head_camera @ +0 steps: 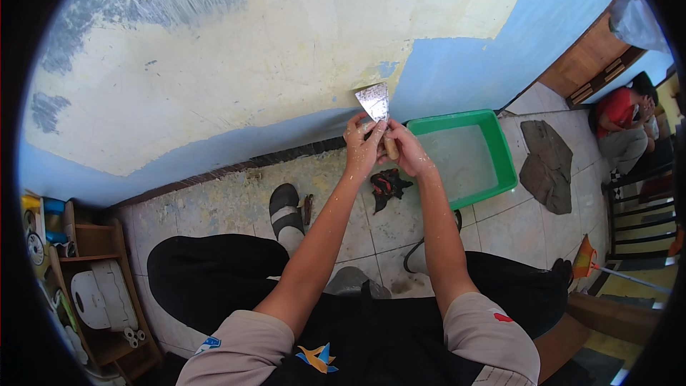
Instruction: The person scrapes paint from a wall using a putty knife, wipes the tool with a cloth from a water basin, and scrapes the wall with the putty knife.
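Note:
Both my hands meet in front of the wall at a putty knife [373, 101] with a wooden handle [392, 148]. My right hand [411, 151] is wrapped around the handle from the right. My left hand [362, 143] grips the tool near the base of its metal blade, which points up towards the wall. Spots mark the blade, and pale flecks stick to my hands and forearms. Behind the tool, the wall [300, 75] shows cream patches with blue paint around them. Below my hands a dark, crumpled cloth [389, 187] with red parts lies on the tiles.
A green plastic basin [506, 163] with cloudy liquid stands right of my hands. Further right lie a brown cloth [545, 167] and an orange-headed tool [584, 258]. A person [621, 123] sits at far right. Wooden shelves [88, 258] stand left; paint flakes litter the floor [214, 206].

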Action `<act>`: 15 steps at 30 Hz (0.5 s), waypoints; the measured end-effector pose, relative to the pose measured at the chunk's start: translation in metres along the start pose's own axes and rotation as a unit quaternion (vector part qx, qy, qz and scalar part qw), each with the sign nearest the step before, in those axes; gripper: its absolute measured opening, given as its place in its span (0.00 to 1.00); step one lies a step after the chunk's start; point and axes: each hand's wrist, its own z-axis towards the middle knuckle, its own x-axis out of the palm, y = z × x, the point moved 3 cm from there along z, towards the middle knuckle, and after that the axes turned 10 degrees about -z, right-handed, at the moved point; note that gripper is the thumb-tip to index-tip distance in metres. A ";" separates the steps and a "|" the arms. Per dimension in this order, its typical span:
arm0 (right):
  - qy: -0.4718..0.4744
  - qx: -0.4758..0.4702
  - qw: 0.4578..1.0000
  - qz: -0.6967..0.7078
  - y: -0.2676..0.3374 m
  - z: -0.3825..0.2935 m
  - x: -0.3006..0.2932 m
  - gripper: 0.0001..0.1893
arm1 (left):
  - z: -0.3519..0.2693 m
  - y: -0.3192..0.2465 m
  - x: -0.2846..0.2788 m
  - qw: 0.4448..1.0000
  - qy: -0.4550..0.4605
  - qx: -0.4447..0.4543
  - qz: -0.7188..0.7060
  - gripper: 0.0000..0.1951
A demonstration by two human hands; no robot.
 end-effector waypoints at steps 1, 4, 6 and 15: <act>0.006 0.031 0.999 0.012 -0.002 0.000 0.002 0.12 | 0.003 0.001 0.000 0.999 0.010 -0.040 0.015 0.15; -0.094 0.020 0.995 -0.025 -0.008 0.005 0.007 0.10 | 0.014 -0.003 -0.003 0.984 0.065 -0.105 -0.132 0.17; -0.106 -0.023 0.993 -0.040 -0.012 0.008 0.015 0.14 | 0.024 -0.011 -0.004 0.988 0.055 -0.071 -0.124 0.17; -0.265 -0.054 0.951 -0.152 -0.016 0.022 0.012 0.27 | 0.056 -0.028 0.010 0.997 0.061 -0.037 -0.012 0.20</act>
